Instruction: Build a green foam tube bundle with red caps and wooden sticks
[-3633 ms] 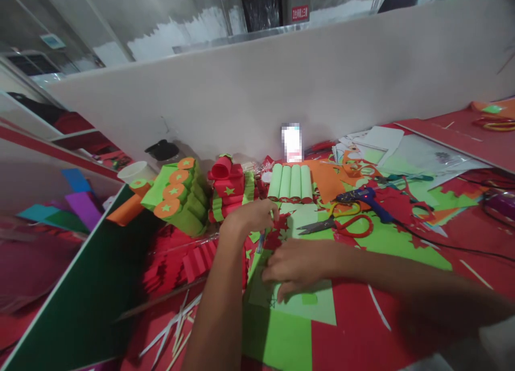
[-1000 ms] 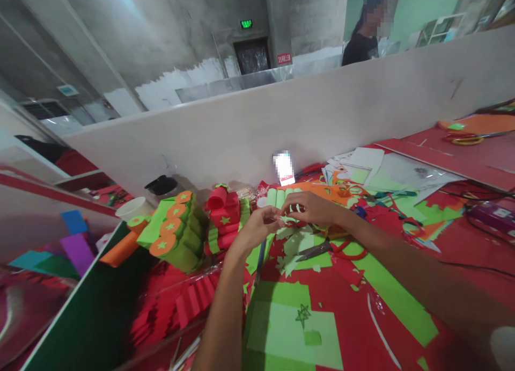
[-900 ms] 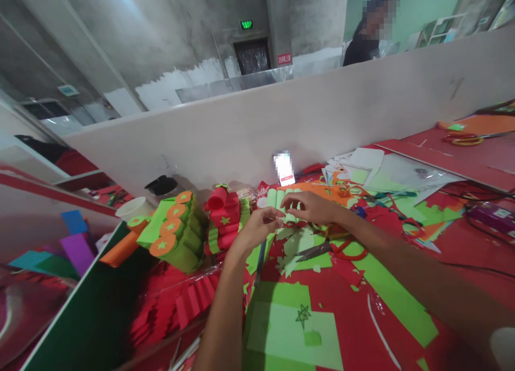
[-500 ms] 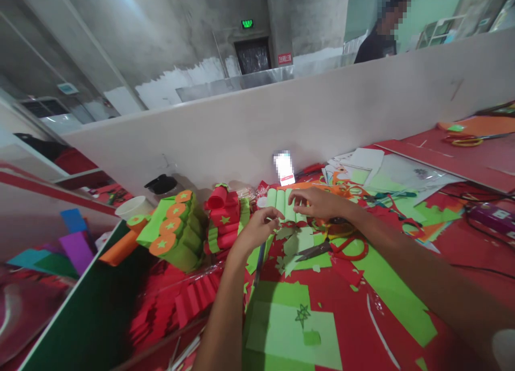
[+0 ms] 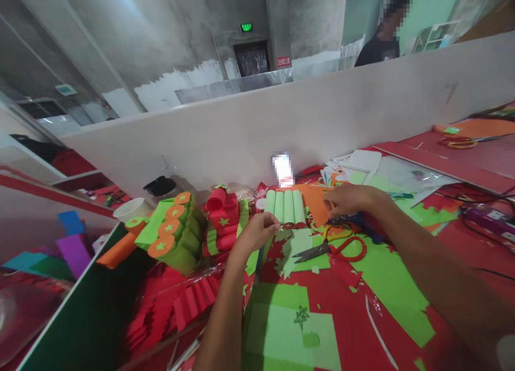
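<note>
My left hand (image 5: 257, 232) hovers above the red table (image 5: 362, 317), its fingers pinched together on a small green paper piece that is too small to name for certain. Just beyond it lies a row of light green paper rolls (image 5: 285, 207). My right hand (image 5: 346, 199) reaches right of the rolls, fingers curled down over the blue glue gun (image 5: 354, 219) on the orange paper (image 5: 316, 202). Red-handled scissors (image 5: 332, 247) lie below that hand. A pale green sheet with a drawn star (image 5: 301, 317) lies near me.
Green blocks with orange star discs (image 5: 173, 234) and red paper stacks (image 5: 223, 212) stand left of the rolls. A white partition (image 5: 322, 113) backs the table. A dark green board (image 5: 80, 317) lies at left. A person stands behind the partition (image 5: 380, 38). A black cord (image 5: 494, 271) crosses right.
My right hand has left my left hand and moved right to the glue gun. The left hand stays pinched near the green rolls. Earlier both hands were down on the green sheet.
</note>
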The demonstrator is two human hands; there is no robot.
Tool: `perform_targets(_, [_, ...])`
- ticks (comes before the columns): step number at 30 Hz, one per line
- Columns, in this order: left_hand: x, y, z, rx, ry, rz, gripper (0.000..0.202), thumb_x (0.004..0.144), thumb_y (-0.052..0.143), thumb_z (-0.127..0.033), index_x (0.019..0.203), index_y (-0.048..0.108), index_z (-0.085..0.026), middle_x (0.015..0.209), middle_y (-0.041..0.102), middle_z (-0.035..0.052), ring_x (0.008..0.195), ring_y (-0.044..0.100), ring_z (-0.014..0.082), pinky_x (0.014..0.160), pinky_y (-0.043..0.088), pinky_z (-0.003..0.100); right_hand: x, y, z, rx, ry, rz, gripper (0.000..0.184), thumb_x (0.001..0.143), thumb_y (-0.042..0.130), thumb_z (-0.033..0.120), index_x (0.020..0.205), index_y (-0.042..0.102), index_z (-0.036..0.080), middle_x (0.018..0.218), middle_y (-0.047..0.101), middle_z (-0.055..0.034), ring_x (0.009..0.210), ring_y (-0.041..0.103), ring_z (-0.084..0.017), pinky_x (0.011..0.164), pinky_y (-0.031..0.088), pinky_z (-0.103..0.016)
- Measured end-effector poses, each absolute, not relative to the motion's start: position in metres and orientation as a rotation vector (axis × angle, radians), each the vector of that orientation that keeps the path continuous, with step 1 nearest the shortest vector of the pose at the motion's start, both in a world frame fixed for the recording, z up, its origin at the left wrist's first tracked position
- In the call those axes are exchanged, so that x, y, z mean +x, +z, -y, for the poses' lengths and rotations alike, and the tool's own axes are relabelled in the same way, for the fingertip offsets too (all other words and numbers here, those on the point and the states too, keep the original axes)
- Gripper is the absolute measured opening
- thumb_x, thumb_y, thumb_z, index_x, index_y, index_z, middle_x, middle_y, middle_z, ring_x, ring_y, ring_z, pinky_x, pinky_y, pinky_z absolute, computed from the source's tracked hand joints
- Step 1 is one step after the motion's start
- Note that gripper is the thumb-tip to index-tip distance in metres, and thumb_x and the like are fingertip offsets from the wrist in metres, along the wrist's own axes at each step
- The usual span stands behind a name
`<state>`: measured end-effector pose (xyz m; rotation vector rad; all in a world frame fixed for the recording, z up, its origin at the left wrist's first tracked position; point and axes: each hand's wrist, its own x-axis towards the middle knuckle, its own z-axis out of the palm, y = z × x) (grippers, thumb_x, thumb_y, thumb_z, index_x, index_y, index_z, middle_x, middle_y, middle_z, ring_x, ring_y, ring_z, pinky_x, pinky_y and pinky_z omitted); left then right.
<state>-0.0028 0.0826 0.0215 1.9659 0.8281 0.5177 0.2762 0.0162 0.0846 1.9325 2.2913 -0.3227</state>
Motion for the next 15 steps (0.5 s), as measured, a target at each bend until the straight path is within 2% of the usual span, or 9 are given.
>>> perform_targets(5, [-0.002, 0.023, -0.081, 2.046, 0.496, -0.885, 0.024, 0.075, 0.057, -0.037, 0.073, 0.062, -0.014, 0.067, 0.059, 0.0019, 0.064, 0.053, 0.0138, 0.058, 0.04, 0.024, 0.297, 0.09, 0.002, 2.129, -0.225, -2.072, 0.03, 0.07, 0.065, 0.048, 0.074, 0.062, 0.018, 0.073, 0.065, -0.0082, 0.06, 0.057, -0.02, 0.051, 0.032, -0.027])
perform_targets(9, [-0.001, 0.023, -0.081, 2.061, 0.507, -0.855, 0.024, 0.075, 0.057, -0.038, 0.073, 0.061, -0.015, 0.066, 0.059, 0.0011, 0.062, 0.052, 0.0136, 0.057, 0.039, 0.023, 0.309, 0.074, 0.02, 2.27, -0.242, -1.977, 0.044, 0.07, 0.06, 0.062, 0.072, 0.063, 0.018, 0.073, 0.066, -0.0122, 0.062, 0.061, -0.025, 0.051, 0.034, -0.03])
perform_targets(15, [0.0, 0.022, -0.079, 2.08, 0.488, -0.817, 0.022, 0.078, 0.056, -0.036, 0.077, 0.06, -0.014, 0.068, 0.057, 0.0006, 0.063, 0.05, 0.0126, 0.058, 0.038, 0.022, 0.325, 0.027, 0.039, 2.368, -0.218, -1.922, 0.047, 0.078, 0.046, 0.064, 0.069, 0.059, 0.019, 0.073, 0.066, -0.0125, 0.061, 0.061, -0.025, 0.05, 0.031, -0.029])
